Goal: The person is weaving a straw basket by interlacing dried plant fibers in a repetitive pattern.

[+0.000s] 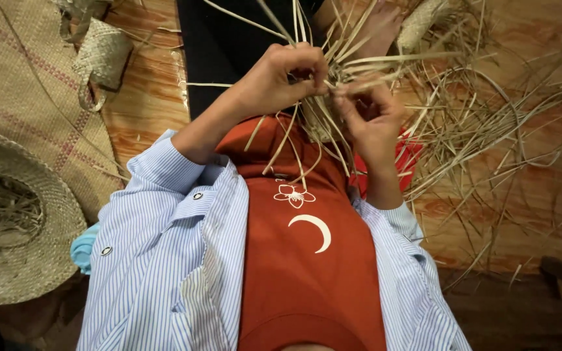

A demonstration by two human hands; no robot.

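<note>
Rust-red shirt (307,273) nearest; left hand (281,81) and right hand (372,120) each pinched pale dry straw strands (333,71), grips clamped. Strands looked light, springy, brittle; best held near the woven knot.

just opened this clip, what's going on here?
A person in a striped shirt over a red top is working pale straw strips with both bare hands. The left hand pinches the strips from one side and the right hand grips them from the other, over a small woven piece. Loose straw lies on the wooden floor; a woven hat and mat sit to the side.
</note>
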